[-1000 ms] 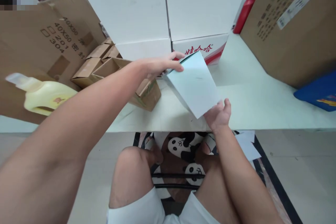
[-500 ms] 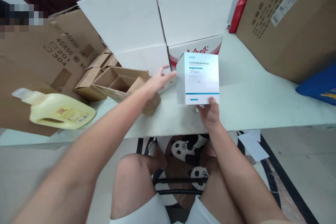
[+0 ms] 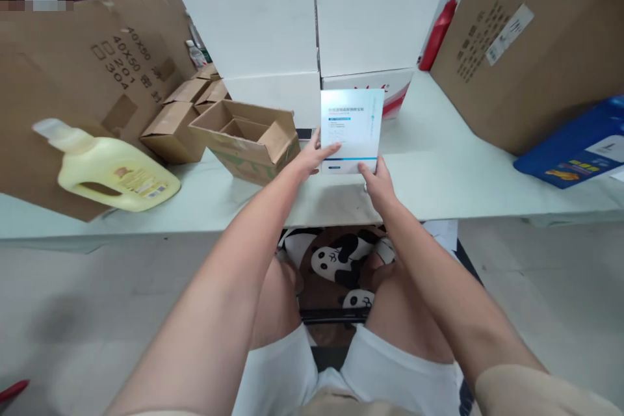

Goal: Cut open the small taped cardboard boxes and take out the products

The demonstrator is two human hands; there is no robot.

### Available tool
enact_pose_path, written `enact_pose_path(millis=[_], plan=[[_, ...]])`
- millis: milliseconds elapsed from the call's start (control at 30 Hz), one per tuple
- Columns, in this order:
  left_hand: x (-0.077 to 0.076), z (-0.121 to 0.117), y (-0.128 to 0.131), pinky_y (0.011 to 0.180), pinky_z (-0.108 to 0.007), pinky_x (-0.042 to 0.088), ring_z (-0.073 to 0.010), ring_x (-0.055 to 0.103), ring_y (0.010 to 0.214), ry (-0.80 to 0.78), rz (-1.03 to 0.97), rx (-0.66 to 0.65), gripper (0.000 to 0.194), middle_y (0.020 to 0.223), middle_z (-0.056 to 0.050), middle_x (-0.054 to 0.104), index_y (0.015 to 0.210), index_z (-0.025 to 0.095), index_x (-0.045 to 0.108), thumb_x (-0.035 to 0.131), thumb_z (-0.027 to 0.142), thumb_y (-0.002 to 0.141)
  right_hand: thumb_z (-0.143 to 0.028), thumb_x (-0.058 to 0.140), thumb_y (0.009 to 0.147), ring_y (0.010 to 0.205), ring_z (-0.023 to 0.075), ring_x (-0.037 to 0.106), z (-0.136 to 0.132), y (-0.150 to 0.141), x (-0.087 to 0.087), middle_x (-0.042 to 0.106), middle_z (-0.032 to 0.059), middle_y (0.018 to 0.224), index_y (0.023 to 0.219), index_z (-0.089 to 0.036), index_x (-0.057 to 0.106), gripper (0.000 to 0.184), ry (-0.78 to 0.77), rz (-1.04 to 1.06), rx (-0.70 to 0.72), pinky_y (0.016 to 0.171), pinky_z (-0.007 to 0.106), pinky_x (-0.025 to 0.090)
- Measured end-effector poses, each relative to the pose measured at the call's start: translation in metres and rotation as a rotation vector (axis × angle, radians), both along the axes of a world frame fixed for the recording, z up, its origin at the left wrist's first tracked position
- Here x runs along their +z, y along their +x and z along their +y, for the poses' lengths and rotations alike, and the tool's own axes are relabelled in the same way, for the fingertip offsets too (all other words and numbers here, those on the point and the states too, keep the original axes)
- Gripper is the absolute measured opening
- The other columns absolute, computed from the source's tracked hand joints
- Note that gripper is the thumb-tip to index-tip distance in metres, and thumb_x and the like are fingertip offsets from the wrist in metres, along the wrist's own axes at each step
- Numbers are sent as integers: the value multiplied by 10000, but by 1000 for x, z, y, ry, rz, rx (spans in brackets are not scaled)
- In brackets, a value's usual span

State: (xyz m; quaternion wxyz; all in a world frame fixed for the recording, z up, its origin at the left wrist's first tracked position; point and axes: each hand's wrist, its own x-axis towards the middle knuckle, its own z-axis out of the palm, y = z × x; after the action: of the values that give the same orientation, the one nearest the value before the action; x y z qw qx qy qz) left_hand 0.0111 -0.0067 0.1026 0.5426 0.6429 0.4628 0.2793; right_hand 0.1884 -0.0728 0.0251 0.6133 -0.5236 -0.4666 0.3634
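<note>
A white product box (image 3: 348, 123) with a blue stripe and small printed text is held in front of me, over the table. My left hand (image 3: 314, 155) grips its left side, the thumb laid across the front. At the lower right corner, my right hand (image 3: 377, 183) holds it with the thumb on the front face; those fingers are partly hidden behind the box. To the left of my left hand stands an open brown carton (image 3: 244, 140) with cardboard pieces inside. Large white boxes with red print (image 3: 397, 101) rise just behind the product box.
A pale yellow jug (image 3: 119, 172) lies tilted at the left, near small cartons (image 3: 175, 127) and a big brown carton (image 3: 43, 91). On the right are a blue jug (image 3: 575, 149), a red bottle (image 3: 439, 36) and another large carton (image 3: 536, 65). The table's front edge (image 3: 487, 216) crosses before my knees.
My left hand has moved onto the left side of the product box, which only the right hand held before. The box has turned slightly, and the whole view has shifted.
</note>
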Motion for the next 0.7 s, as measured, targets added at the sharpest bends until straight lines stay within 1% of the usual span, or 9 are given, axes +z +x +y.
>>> enact_pose_path(millis=[100,200,333,400,500,567,600,633,700], plan=[[-1,-8,-6,1020,-583,497,-352,596,1299,-70,-130,133,831,1513,-50,567,1492,473,378,784,553,771,-496,633,841,1318,275,558,2,-3,15,609,104,1424,1393,-241,482,627,37,-123,27,1181,531,403],[-2,-17,-9,970,-499,549,-307,652,1222,-74,-226,211,713,1445,-51,620,1447,434,453,768,507,811,-480,631,842,1340,284,538,1,-7,26,591,106,1442,1427,-246,446,657,72,-205,53,1186,540,393],[3,-27,-14,904,-408,587,-268,677,1168,-41,-283,245,609,1431,-57,629,1412,385,499,745,449,859,-443,641,838,1354,269,527,-5,-13,35,567,99,1475,1437,-268,414,664,70,-212,72,1196,529,384],[7,-29,-18,890,-401,590,-263,682,1143,-35,-266,251,598,1416,-62,637,1404,374,509,746,445,860,-454,659,828,1378,266,507,-10,-14,39,542,98,1499,1438,-278,408,683,62,-191,80,1203,524,373],[9,-28,-24,854,-417,594,-268,695,1067,-94,-216,220,602,1353,-94,666,1389,336,523,727,523,855,-508,714,785,1400,265,479,-22,-12,40,493,85,1535,1430,-308,426,734,37,-157,75,1189,514,385],[6,-28,-24,823,-418,595,-269,696,1025,-178,-182,151,604,1352,-111,659,1368,319,540,694,593,852,-535,731,761,1313,253,543,-31,-7,36,512,60,1498,1416,-353,430,745,-71,-77,56,1108,496,468],[2,-28,-23,807,-411,593,-266,694,1011,-223,-173,114,601,1371,-116,645,1359,317,548,668,623,855,-539,721,763,1238,233,585,-35,-3,33,538,44,1455,1397,-369,438,715,-134,-7,40,1042,460,519],[-3,-30,-21,790,-398,588,-259,692,997,-263,-172,88,597,1394,-118,628,1355,319,551,634,649,864,-543,692,777,1156,206,615,-38,3,28,566,27,1398,1364,-374,457,654,-184,81,4,967,408,558],[-17,-35,-16,759,-355,570,-229,688,957,-304,-184,66,573,1403,-116,613,1345,310,555,552,667,897,-554,603,820,1011,156,636,-41,22,19,609,6,1255,1269,-347,514,501,-243,266,-128,818,292,585]])
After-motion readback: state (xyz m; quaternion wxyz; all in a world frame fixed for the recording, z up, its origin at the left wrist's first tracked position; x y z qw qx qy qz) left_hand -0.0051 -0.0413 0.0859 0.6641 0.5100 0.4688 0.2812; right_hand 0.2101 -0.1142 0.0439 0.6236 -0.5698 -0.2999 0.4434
